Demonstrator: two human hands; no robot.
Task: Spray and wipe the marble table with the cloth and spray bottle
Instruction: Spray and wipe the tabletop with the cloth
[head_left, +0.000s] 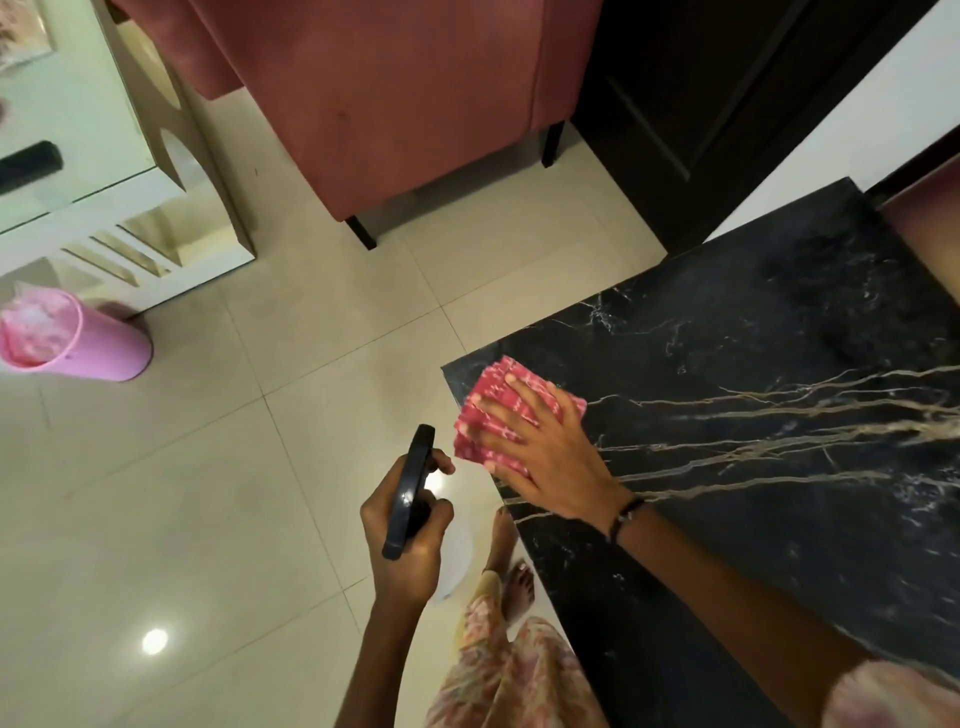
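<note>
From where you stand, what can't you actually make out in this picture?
- Head view: the spray bottle body is hidden by the left hand; only its dark top shows.
- The marble table is cut off by the right edge.
- The red patterned cloth is partly covered by the right hand; any spray wetness is too faint to tell.
- The pink bin contents are blurred.

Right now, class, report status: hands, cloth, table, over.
Right hand flat on cloth at table corner. Left hand grips spray bottle off the table. Nothing in the way.
</note>
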